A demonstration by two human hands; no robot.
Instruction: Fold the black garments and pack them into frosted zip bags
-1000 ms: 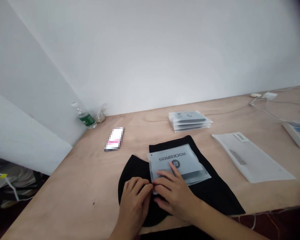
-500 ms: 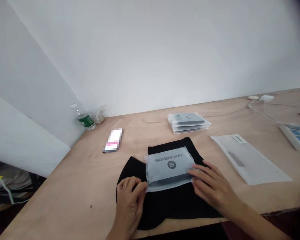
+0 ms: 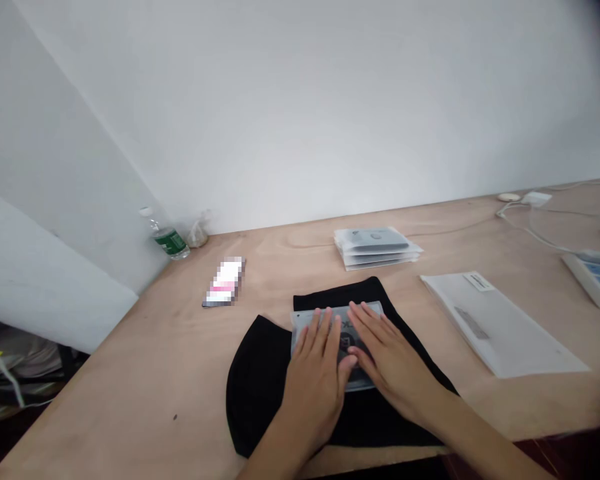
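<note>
A frosted plastic pouch (image 3: 300, 323) with dark lettering and a round logo lies on a black cloth (image 3: 257, 380) near the table's front edge. Flat on the pouch's left part rests my left hand (image 3: 317, 373), its fingers stretched out and pointing away from me. My right hand (image 3: 387, 360) lies over the pouch's right part, also with fingers extended. The two thumbs are close together over the logo. Much of the pouch is hidden beneath both hands.
Behind the cloth is a stack of similar pouches (image 3: 380, 250). A larger frosted bag (image 3: 510, 333) lies to the right, near a white device (image 3: 593, 277) and cables. At the left are a phone (image 3: 225, 283), a bottle (image 3: 170, 241) and a small plastic bag (image 3: 198, 232).
Both hands have left the pouch's lower corners and moved inward onto its top, with fingers now spread flat. The black cloth's left part looks more exposed.
</note>
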